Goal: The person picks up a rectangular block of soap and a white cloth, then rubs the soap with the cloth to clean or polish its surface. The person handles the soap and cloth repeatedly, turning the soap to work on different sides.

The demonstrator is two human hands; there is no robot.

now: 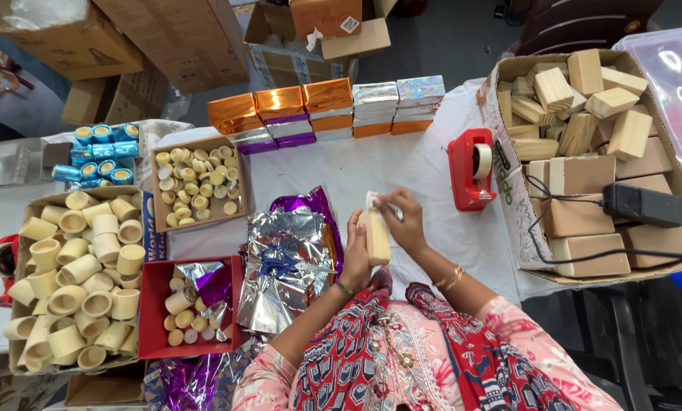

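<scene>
My left hand [355,255] grips a pale wooden block [376,237] upright over the white table [402,167]. My right hand [406,221] pinches a small white piece, tape or paper, at the block's top end. Just left of my hands lies a crumpled pile of silver and purple foil sheets [287,259]. A red tape dispenser [472,169] stands to the right of my hands, within reach.
A cardboard box of wooden blocks [584,144] with a black adapter and cable on it sits right. Foil-wrapped orange, purple and silver blocks [325,106] line the back. Boxes of cream cups [78,281], small round pieces [196,183], a red tray [154,304] and blue rolls [97,152] stand left.
</scene>
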